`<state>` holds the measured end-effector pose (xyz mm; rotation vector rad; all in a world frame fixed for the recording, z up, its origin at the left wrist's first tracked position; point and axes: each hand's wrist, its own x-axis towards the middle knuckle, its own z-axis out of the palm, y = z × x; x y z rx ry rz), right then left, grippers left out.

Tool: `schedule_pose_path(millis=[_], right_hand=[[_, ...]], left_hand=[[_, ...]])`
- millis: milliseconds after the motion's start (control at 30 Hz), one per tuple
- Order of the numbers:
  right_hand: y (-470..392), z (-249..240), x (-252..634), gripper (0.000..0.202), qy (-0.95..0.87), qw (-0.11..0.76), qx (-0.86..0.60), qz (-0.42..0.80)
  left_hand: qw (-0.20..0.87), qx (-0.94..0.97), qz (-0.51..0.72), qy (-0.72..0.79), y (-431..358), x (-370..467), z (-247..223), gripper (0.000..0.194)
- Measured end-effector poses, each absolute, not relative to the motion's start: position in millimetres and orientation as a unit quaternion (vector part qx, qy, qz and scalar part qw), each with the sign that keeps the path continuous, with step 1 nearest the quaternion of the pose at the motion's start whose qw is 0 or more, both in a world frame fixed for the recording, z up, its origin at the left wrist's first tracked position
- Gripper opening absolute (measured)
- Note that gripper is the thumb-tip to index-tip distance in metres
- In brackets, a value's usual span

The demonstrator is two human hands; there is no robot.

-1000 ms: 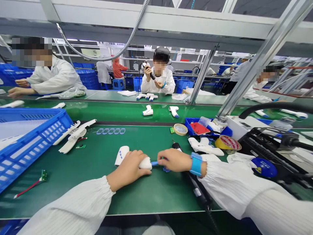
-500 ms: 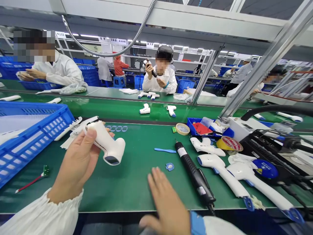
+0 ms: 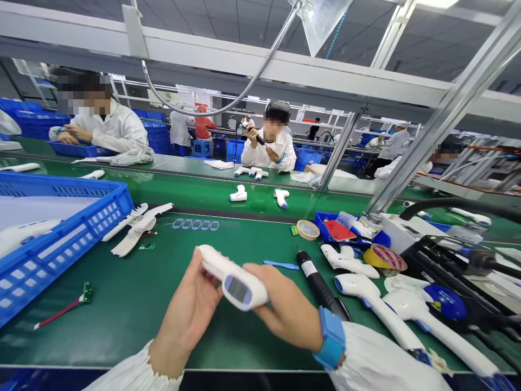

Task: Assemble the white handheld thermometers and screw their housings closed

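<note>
A white thermometer-like device [image 3: 220, 263] is held between both hands above the green table, its grey display facing up toward me. My left hand [image 3: 191, 304] grips its handle end at the left. My right hand [image 3: 283, 304], with a blue band at the wrist, holds the display end between thumb and fingers. Just beyond my right hand lie a blue stick [image 3: 280, 265] and a black electric screwdriver [image 3: 321, 285]. White shell pieces [image 3: 140, 231] rest at the left, near a row of blue-edged oval pieces [image 3: 195, 224].
At the left stands a blue basket [image 3: 97, 217], with a small green board on red wire [image 3: 61, 313] in front. More white devices [image 3: 382, 312] and a blue tray [image 3: 321, 220] are at the right. People sit across the conveyor [image 3: 183, 190].
The device has moved right and turned, so its display now faces me. My right hand has risen off the table and taken hold of it. The view has shifted slightly.
</note>
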<state>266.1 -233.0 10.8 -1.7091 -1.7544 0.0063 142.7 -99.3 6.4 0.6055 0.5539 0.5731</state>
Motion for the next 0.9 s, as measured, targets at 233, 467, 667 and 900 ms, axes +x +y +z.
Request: schedule_pose_path(millis=[233,467,667,900], right_hand=[[-208,57,335,0.054,-0.477,0.368,-0.796,-0.061],[-188,46,364,0.049,-0.492,0.306,-0.811,-0.085],[-183,53,366,0.049,-0.517,0.241,-0.818,-0.068],[-180,59,363,0.046,-0.540,0.227,-0.809,-0.049]], left_hand=[[0.446,0.865,0.154,0.171,-117,121,-57,0.049],[0.107,0.989,0.105,0.013,-122,122,-64,0.057],[0.033,0.991,0.133,0.000,-122,122,-67,0.055],[0.012,0.988,0.151,-0.005,-121,124,-66,0.054]])
